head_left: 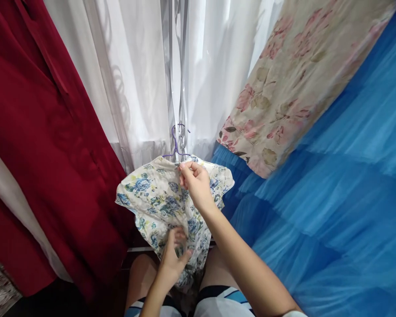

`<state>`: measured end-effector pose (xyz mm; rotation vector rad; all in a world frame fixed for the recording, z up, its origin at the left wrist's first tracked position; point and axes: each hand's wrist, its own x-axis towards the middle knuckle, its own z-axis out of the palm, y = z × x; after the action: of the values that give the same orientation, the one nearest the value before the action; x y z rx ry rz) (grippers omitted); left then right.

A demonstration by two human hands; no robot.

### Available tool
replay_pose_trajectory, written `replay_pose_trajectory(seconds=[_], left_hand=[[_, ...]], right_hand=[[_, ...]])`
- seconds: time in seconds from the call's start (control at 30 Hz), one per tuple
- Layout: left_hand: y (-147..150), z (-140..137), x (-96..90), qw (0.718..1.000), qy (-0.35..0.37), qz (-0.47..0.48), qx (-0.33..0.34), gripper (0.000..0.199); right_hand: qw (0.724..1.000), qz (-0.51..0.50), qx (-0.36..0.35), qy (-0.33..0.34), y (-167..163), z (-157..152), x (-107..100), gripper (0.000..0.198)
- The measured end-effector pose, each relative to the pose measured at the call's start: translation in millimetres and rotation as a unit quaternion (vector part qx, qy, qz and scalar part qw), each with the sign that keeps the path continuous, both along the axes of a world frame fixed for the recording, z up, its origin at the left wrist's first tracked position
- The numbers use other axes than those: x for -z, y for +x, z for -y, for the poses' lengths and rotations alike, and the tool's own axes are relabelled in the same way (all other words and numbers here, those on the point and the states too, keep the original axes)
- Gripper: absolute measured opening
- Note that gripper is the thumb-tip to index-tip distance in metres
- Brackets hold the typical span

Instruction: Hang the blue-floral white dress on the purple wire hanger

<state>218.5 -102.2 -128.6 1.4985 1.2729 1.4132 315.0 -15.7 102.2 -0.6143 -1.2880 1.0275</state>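
A white garment with blue flowers (166,198) hangs in front of me on a thin purple hanger (175,138). At the top middle of its neckline, my right hand (196,181) pinches the edge between thumb and fingertips. A small greyish piece shows beside those fingertips, too small to name. Lower down, my left hand (175,256) is in front of the cloth with thumb and fingers apart, slightly blurred. Whether it touches the fabric I cannot tell. The garment's lower end falls between my legs.
Silvery straps (176,83) hang down to the hanger before white curtains (138,75). Dark red cloth (62,145) hangs at left. To the right are a beige floral cloth (277,92) and blue ruffled tulle (336,189). My legs (141,275) are below the garment.
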Motion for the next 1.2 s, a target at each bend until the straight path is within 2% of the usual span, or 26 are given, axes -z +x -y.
replay_pose_trajectory(seconds=[0.03,0.07,0.17,0.23,0.3,0.37,0.43,0.57,0.63,0.73,0.8,0.87,0.93,1.03,1.1,1.2], left_hand=[[-4.8,-3.5,-18.6,1.000,0.018,0.013,0.008,0.056],[-10.1,-6.9,-42.4,0.998,0.048,0.029,-0.003,0.059],[-24.5,-20.6,-128.4,0.983,0.176,0.046,-0.037,0.055],[-28.9,-33.4,-178.7,0.973,0.226,0.032,-0.021,0.055],[-28.1,-45.9,-211.1,0.976,0.218,-0.015,0.017,0.043],[-24.0,-55.2,-225.4,0.975,0.215,-0.052,0.019,0.029],[-19.3,-61.0,-228.1,0.970,0.232,-0.075,-0.018,0.025],[-17.6,-67.7,-230.1,0.956,0.253,-0.126,-0.081,0.021],[-25.1,-71.2,-235.8,0.955,0.259,-0.108,-0.100,0.021],[-53.4,-77.7,-243.9,0.942,0.292,-0.034,-0.163,0.023],[-83.2,-83.2,-243.4,0.917,0.325,-0.002,-0.232,0.023],[-117.0,-89.9,-235.3,0.892,0.341,0.031,-0.295,0.021],[-147.0,-97.4,-218.8,0.890,0.298,0.133,-0.319,0.016],[-168.6,-105.8,-178.7,0.895,0.134,0.318,-0.282,0.012],[-162.9,-105.2,-143.7,0.906,0.032,0.352,-0.234,0.016],[-129.8,-92.1,-88.9,0.918,-0.078,0.356,-0.153,0.024]], right_hand=[[1.000,0.011,0.008,0.007,1.0,2.6,5.0,0.029],[1.000,0.021,0.012,0.012,2.0,5.1,8.6,0.029],[0.999,0.038,0.014,0.034,3.9,12.4,11.2,0.031],[0.998,0.040,0.016,0.056,4.6,16.9,9.0,0.030],[0.996,0.044,0.014,0.071,5.6,19.9,7.4,0.030],[0.995,0.059,0.012,0.074,6.6,19.8,9.4,0.029],[0.991,0.092,0.051,0.083,6.3,16.1,16.3,0.029],[0.963,0.173,0.180,0.100,0.5,0.8,41.4,0.026],[0.958,0.200,0.189,0.084,-2.4,-6.8,55.9,0.024],[0.958,0.229,0.162,0.049,-1.5,-10.6,76.0,0.026],[0.959,0.235,0.155,0.037,2.8,-4.1,87.5,0.027],[0.959,0.231,0.160,0.041,8.0,9.8,97.1,0.027],[0.960,0.227,0.158,0.048,11.7,27.3,105.4,0.027],[0.968,0.212,0.126,0.040,14.1,48.6,118.1,0.026],[0.975,0.189,0.111,0.019,17.1,54.3,128.9,0.026],[0.980,0.154,0.123,-0.025,31.2,52.0,151.1,0.028]])
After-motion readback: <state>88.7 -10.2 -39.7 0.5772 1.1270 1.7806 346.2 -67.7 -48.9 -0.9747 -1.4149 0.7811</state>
